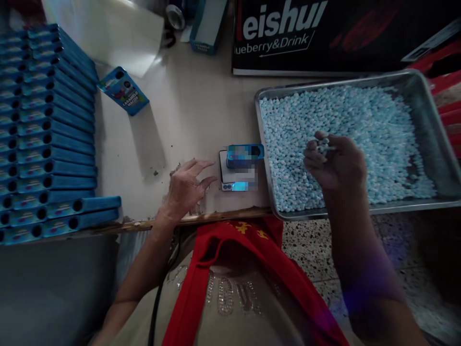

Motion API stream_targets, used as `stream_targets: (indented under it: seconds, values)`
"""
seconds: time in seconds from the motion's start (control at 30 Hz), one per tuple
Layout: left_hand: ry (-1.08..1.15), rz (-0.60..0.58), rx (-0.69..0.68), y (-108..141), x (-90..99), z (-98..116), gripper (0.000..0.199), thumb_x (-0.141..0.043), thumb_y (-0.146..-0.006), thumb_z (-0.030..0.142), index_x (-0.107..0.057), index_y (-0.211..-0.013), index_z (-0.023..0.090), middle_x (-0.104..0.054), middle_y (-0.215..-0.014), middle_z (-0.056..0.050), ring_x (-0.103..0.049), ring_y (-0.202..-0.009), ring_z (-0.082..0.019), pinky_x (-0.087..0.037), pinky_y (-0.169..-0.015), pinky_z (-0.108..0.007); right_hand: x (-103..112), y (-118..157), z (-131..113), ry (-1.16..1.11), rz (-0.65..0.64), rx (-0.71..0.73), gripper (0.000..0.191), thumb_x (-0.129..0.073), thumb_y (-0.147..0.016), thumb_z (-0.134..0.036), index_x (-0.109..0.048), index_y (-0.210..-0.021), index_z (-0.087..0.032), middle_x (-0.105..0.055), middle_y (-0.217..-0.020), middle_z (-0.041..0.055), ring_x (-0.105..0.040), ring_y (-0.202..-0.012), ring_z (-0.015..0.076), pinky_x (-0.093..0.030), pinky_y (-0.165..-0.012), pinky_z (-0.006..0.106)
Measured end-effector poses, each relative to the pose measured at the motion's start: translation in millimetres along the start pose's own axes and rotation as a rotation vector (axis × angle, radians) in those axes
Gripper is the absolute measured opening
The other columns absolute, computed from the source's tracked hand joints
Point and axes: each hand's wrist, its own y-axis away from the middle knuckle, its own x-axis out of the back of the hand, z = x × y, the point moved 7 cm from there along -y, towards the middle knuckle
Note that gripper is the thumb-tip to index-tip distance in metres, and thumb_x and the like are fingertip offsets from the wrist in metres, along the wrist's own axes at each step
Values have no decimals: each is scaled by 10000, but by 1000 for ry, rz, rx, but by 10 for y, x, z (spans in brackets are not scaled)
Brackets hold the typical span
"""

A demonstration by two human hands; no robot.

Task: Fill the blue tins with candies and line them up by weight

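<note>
Above the metal tray (414,210), my right hand (338,161) is closed around several small blue and white candies (321,143). More of the same candies (363,120) fill the tray. My left hand (187,185) rests on the table edge with thumb and fingers apart, holding nothing. Just right of its fingertips lies a small flat device like a pocket scale (224,168), with a lit display that is blurred out. On the device stands a small blue candy box (234,156), also partly blurred, its dark round opening upward; what is inside cannot be made out.
Stacked blue boxes (54,139) rise along the left side. One blue box (126,93) stands apart near them. At the back are an open blue carton (209,26), a can (175,17), a translucent sheet (118,33) and a black cardboard box (324,38).
</note>
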Motion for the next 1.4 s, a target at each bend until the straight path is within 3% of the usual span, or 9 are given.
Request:
stream_targets:
  seconds: [0.17, 0.3, 0.43, 0.6, 0.77, 0.9, 1.0, 1.2, 1.4]
  values:
    - [35, -12, 13, 41, -26, -81, 427, -829, -1074, 514, -809, -1415, 258, -858, -1299, -92, -828, -1226, -283, -664, -1150, -435, -97, -12, -1, 217, -24, -4, 310, -938, -714, -329, -704, -887, -224, -593, -748, -7, -366, -582, 78, -282, -477, 211]
    - [63, -20, 46, 24, -21, -149, 466, -794, -1080, 595, -814, -1410, 267, -855, -1282, -91, -826, -1213, -279, -667, -1136, -425, -285, 36, 30, 621, -241, -52, 299, -972, -820, -358, -728, -899, -203, -553, -662, -24, -426, -578, 84, -274, -490, 215]
    - [100, -10, 29, -33, -16, -162, 451, -781, -1090, 605, -818, -1396, 275, -855, -1267, -81, -831, -1185, -260, -680, -1095, -393, -509, 47, -65, 639, -391, -134, 359, -994, -828, -403, -722, -969, -215, -598, -706, -27, -481, -591, 93, -327, -513, 226]
    - [139, -23, 56, -48, -33, -233, 392, -846, -1063, 521, -817, -1378, 289, -850, -1298, -71, -834, -1193, -255, -693, -1101, -399, -881, 90, -222, 616, -443, -91, 348, -935, -902, -487, -712, -980, -232, -681, -835, 6, -549, -666, 118, -397, -570, 261]
    - [190, -37, 84, -8, -24, -322, 402, -869, -1048, 495, -812, -1382, 279, -837, -1332, -95, -824, -1220, -256, -682, -1124, -396, -1201, 158, -264, 940, -539, 60, 265, -866, -967, -503, -746, -966, -266, -620, -695, -28, -448, -571, 125, -305, -532, 297]
    - [182, -8, 83, 18, 22, -358, 394, -845, -1066, 509, -814, -1375, 267, -834, -1325, -99, -817, -1217, -250, -673, -1118, -378, -1375, 191, -356, 1251, -545, 245, 172, -866, -969, -433, -796, -946, -278, -598, -654, -27, -514, -604, 153, -346, -597, 320]
    - [173, 11, 81, 38, 56, -374, 363, -853, -1064, 460, -815, -1371, 268, -834, -1318, -93, -815, -1217, -251, -673, -1120, -381, -1435, 206, -379, 1336, -549, 318, 132, -888, -943, -410, -834, -962, -291, -622, -675, -19, -583, -670, 183, -381, -648, 329]
    - [164, 16, 90, 38, 103, -378, 359, -893, -1020, 317, -809, -1367, 273, -830, -1303, -83, -819, -1194, -254, -688, -1116, -403, -1402, 187, -329, 1347, -533, 352, 236, -923, -849, -326, -875, -1078, -297, -724, -829, -7, -618, -733, 186, -423, -686, 337]
    - [156, 28, 78, -23, 111, -346, 358, -905, -1024, 327, -803, -1362, 271, -832, -1291, -80, -826, -1169, -246, -699, -1085, -385, -1327, 117, -381, 1203, -411, 305, 123, -905, -870, -356, -816, -857, -272, -647, -713, 4, -566, -685, 189, -400, -642, 345]
